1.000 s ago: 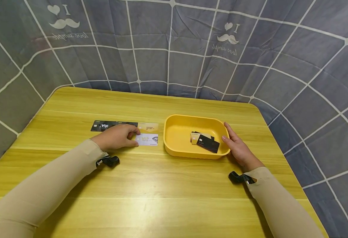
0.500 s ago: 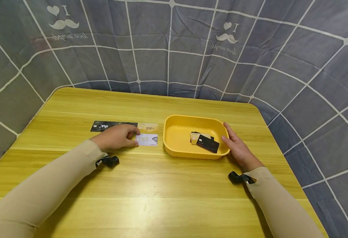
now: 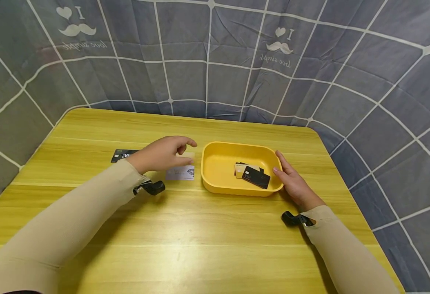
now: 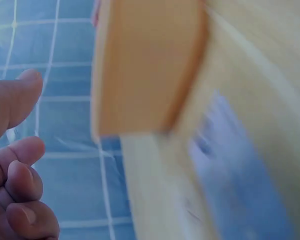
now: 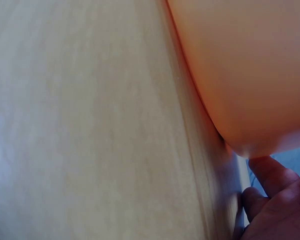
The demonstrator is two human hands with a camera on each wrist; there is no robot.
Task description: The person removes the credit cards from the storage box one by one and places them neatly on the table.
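Observation:
My left hand (image 3: 163,153) hovers over the cards on the table, thumb apart from the loosely bent fingers, holding nothing. Below it lies a white VIP card (image 3: 183,173), blurred in the left wrist view. A pale gold card (image 3: 190,155) and a black Vip card (image 3: 121,154) are partly covered by the hand. My right hand (image 3: 296,185) grips the right end of a yellow plastic box (image 3: 215,185), thumb at the rim and fingers along the outside. Inside the box, a black VIP card (image 3: 257,177) overlaps a gold card (image 3: 239,170), with another dark edge behind.
The wooden table (image 3: 185,237) has a rounded far right corner. A grey-blue curtain (image 3: 185,81) with white grid lines surrounds its back and sides. Black wrist cameras sit at both sleeves.
My left hand stayed on the white card between the two earlier frames, then lifted off and moved up and right. The card remains on the table. My right hand and the box kept their places.

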